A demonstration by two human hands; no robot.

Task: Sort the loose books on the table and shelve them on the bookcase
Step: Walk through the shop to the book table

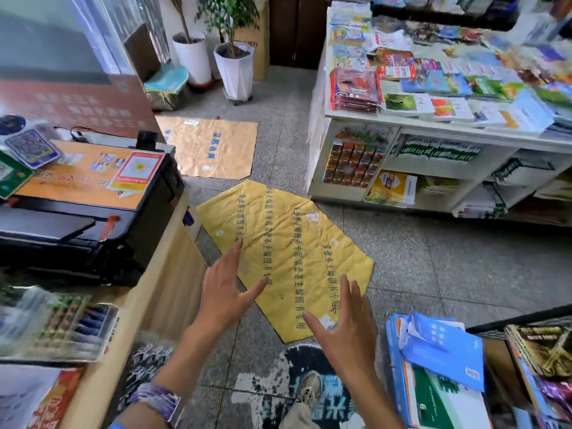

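Bookshop floor of grey tiles. Both hands, left hand (224, 292) and right hand (346, 326), hover empty with fingers spread. Loose blue workbooks (439, 363) stack near right: thin, floppy, probably slippery; best lifted from underneath.

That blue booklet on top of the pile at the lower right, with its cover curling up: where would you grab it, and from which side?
Take the blue booklet by its left edge, coming from the left with the right hand, which is open and nearest. That edge curls up off the book pile, so fingers could probably slip under it. The rest lies flat on the pile, so it likely offers less purchase.
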